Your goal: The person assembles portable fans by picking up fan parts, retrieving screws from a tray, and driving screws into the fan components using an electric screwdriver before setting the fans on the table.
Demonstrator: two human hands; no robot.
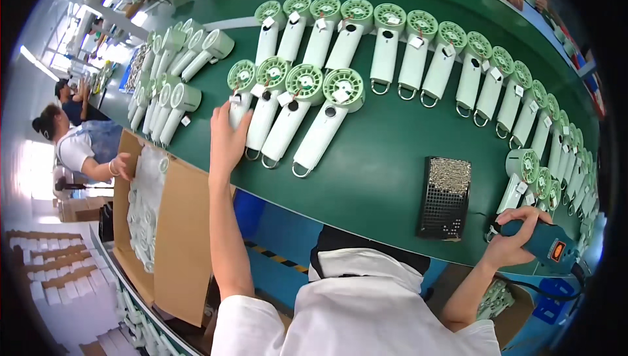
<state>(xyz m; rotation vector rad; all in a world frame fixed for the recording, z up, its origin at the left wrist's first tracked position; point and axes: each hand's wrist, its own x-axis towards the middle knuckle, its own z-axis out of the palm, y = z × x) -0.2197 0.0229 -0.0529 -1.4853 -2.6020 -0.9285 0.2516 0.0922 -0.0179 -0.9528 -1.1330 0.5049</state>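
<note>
My left hand (227, 137) is closed around the handle of a pale green handheld fan (241, 78), the leftmost of a short front row. Its thumb lies on one side of the handle, the fingers on the other. Beside it lie similar handheld fans (275, 111) with round slotted heads, small white tags and metal loops at the handle ends. Over at the right edge of the table, my right hand (510, 245) grips a teal corded power tool (551, 246). The tool's front end is near another fan (521, 166); whether they touch is unclear.
A black tray (445, 196) of small metal pieces, apparently screws, lies on the green table (366, 153). More fans (389, 42) curve along the back and right; others (173, 107) stand left. A cardboard box (186, 238) sits below left. Co-workers (88, 143) are nearby.
</note>
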